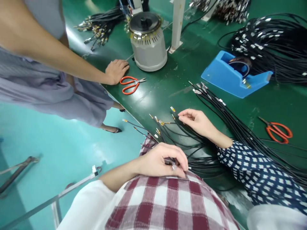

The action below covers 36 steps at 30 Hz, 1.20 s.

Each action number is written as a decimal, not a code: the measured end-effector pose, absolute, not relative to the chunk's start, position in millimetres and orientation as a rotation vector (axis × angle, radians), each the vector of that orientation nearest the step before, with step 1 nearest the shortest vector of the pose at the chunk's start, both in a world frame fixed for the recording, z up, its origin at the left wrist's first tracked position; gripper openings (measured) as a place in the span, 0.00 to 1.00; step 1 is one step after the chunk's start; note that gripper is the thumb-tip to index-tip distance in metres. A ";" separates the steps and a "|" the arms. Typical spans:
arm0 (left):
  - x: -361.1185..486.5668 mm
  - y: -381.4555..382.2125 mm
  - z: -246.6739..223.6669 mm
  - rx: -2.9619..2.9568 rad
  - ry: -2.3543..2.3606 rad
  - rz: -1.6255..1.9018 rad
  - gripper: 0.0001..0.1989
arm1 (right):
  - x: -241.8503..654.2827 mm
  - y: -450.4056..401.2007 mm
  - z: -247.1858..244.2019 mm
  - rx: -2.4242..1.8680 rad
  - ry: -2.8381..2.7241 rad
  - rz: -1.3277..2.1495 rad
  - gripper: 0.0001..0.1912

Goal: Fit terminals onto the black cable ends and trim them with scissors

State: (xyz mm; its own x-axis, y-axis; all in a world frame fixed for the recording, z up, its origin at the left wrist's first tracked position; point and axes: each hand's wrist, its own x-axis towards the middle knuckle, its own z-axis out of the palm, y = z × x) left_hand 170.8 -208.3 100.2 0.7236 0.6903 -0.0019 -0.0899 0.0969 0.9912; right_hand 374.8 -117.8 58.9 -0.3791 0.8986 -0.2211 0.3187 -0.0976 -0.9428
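On the table (155,102) sits a tape dispenser (220,75), a tape roll (240,60) in it. A cable coil (287,44) lies right of it; a cable bundle (230,115), before it; near scissors (278,131), front-right; far scissors (131,85), left; a machine (150,48), back-left; loose cables (206,162), front-left.

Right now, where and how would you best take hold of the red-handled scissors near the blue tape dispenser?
I'd grip the scissors by their red handle loops, coming down from above at the picture's right. They lie flat, with the loops on that side and the bare blades pointing left, so this approach should keep fingers clear of the tips.
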 end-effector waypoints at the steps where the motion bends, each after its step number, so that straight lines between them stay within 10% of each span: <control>1: 171.3 -207.8 99.9 1.356 0.525 0.629 0.05 | 372.7 -118.5 59.4 -1.344 -1.676 1.496 0.17; 12: 173.3 -214.6 99.7 0.945 0.561 0.675 0.08 | 365.5 -131.2 73.9 -1.562 -2.275 0.747 0.15; 20: 194.3 -177.1 84.8 0.690 0.903 0.940 0.12 | 377.4 -135.1 82.3 -1.118 -2.167 1.399 0.11; 36: 213.1 -143.5 77.8 0.763 0.917 0.978 0.15 | 458.8 -112.4 72.3 -2.124 -2.183 -0.032 0.17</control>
